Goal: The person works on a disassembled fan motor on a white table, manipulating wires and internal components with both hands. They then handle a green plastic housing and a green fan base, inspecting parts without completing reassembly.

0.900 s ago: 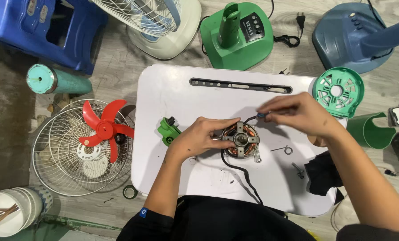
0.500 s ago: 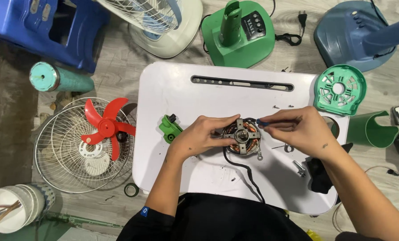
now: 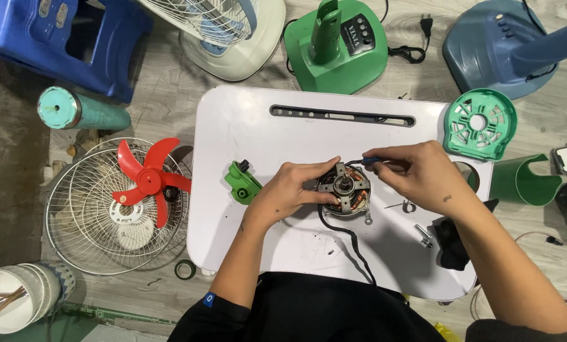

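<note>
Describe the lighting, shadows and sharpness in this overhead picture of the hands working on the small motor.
Head view: soft, even light; the white table is bright but not glaring. Faint shadows sit under the left hand and right hand. The motor is sharp, with no motion blur. The blue fan base and other things near the edges lean slightly outward, hinting at wide-angle distortion.
</note>
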